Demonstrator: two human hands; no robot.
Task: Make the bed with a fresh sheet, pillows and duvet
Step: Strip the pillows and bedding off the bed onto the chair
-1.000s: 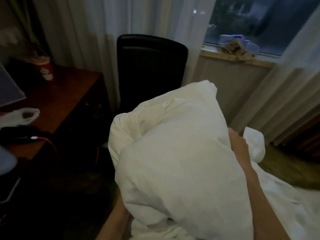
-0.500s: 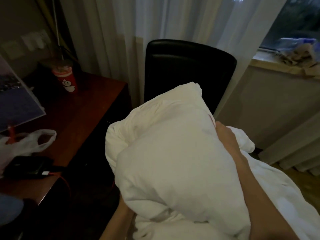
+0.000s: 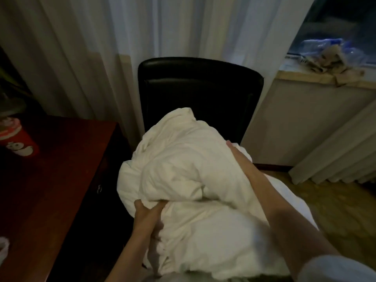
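Head view looked down on a big bundled-up white duvet, and the person had both arms wrapped around it. The bundle was sitting right in front of a black leather chair, its top edge overlapping the lower part of the chair back, with more of the white fabric trailing down toward the bottom right. Whether it was resting on the seat or just held up against it, I honestly couldn't tell, since the seat was hidden.

Left hand was at the lower left side of the bundle, thumb on top and fingers dug into a fold, so it was clearly gripping a bunch of the fabric. Right hand was up on the far right side with the forearm lying along the bundle. The fingers looked fairly straight and pressed flat against the fabric, but the tips disappeared behind it, so I couldn't say for sure whether they curled round anything.

Off to the left stood a dark reddish wooden desk with a red cup with a cartoon face on it. Sheer white curtains hung behind the chair. On the windowsill at the upper right sat some crumpled plastic and paper stuff, too blurry to make out. Wood floor showed at the right.
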